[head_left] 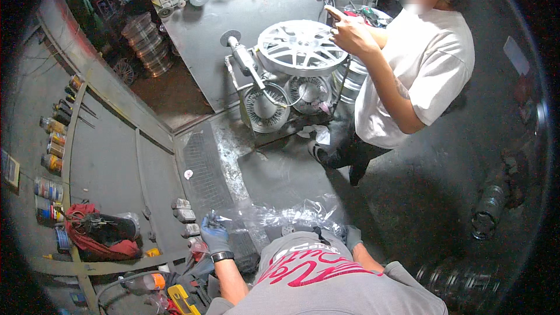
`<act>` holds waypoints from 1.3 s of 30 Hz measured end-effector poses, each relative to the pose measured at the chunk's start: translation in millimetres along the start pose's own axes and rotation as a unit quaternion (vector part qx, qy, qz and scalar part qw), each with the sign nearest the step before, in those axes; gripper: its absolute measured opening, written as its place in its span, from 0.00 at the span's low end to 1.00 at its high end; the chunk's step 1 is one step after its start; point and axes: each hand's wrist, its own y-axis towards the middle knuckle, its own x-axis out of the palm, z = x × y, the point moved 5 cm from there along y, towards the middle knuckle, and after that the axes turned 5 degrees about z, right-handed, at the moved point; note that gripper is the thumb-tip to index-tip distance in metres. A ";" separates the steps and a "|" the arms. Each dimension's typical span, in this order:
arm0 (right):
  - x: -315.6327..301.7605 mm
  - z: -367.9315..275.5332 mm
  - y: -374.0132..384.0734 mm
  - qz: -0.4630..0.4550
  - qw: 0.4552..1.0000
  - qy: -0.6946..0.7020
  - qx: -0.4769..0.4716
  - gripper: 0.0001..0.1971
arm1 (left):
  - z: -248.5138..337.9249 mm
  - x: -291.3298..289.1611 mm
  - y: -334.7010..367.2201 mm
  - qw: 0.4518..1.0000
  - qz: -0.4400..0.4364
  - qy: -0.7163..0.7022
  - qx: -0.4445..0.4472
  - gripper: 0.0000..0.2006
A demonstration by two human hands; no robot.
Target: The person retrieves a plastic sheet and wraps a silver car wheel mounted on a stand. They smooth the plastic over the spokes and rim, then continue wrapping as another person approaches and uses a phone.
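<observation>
A crumpled sheet of clear plastic (291,214) stretches across in front of my waist, between my two hands. My left hand (216,234), in a blue-grey glove with a dark band at the wrist, is closed on its left end. At the other end, my gloved right hand (353,235) grips the plastic close to my body; its fingers are partly hidden. Beneath the sheet lies a grey surface with small holes (287,230), mostly covered by the plastic and my shirt.
Ahead, a silver wheel rim (302,45) lies flat on a stand beside a grinder (242,58). A person in a white shirt (429,52) stands front right, hands raised. Cans (48,189) and a red cloth (96,239) line the left shelf. More rims (461,280) lie at right.
</observation>
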 end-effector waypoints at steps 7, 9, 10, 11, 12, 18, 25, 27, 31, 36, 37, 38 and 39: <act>-2.2 -8.8 1.9 0.008 0.926 -0.254 -0.278 0.07 | -1.0 12.3 -16.2 1.000 -0.014 -0.001 -0.005 0.07; 6.0 -22.0 -5.9 0.065 0.766 -0.336 -0.544 0.08 | -2.5 15.9 -17.2 0.998 -0.047 0.002 -0.032 0.08; 7.0 -17.9 10.0 0.063 0.765 -0.340 -0.543 0.08 | -2.0 17.2 -18.0 0.999 -0.043 0.000 -0.034 0.08; 3.1 -7.6 36.9 0.036 0.858 -0.269 -0.436 0.07 | 0.6 19.0 -21.0 0.998 -0.047 0.005 -0.031 0.08; 1.7 -1.5 50.1 0.019 0.896 -0.235 -0.375 0.06 | 2.0 22.4 -22.2 0.998 -0.052 0.012 -0.031 0.09; 44.5 -106.6 26.3 -0.107 0.958 0.248 -0.095 0.08 | 32.1 130.2 -51.0 0.976 -0.214 0.027 -0.033 0.11; 88.0 -287.8 0.8 -0.115 0.939 0.276 -0.168 0.05 | 116.2 226.2 -16.5 0.932 -0.355 -0.005 0.072 0.13; 93.7 -319.4 12.4 -0.115 0.929 0.322 -0.139 0.05 | 144.8 235.7 -4.8 0.934 -0.323 -0.027 0.151 0.13; 116.8 -367.8 56.6 -0.286 0.860 0.415 -0.075 0.06 | 187.1 234.0 24.6 0.959 -0.211 -0.074 0.175 0.15; 124.1 -419.6 151.6 -0.301 0.792 0.523 -0.095 0.08 | 181.0 267.9 33.9 0.966 -0.117 -0.085 0.212 0.19; 137.8 -432.5 154.1 -0.243 0.802 0.541 -0.066 0.08 | 183.8 271.0 40.5 0.965 -0.117 -0.085 0.219 0.19; 149.5 -449.4 157.3 -0.263 0.813 0.511 -0.088 0.10 | 185.3 275.0 44.8 0.963 -0.161 -0.057 0.209 0.20; 146.1 -466.6 185.2 -0.331 0.734 0.582 -0.112 0.08 | 180.3 287.3 54.8 0.958 -0.214 -0.027 0.187 0.20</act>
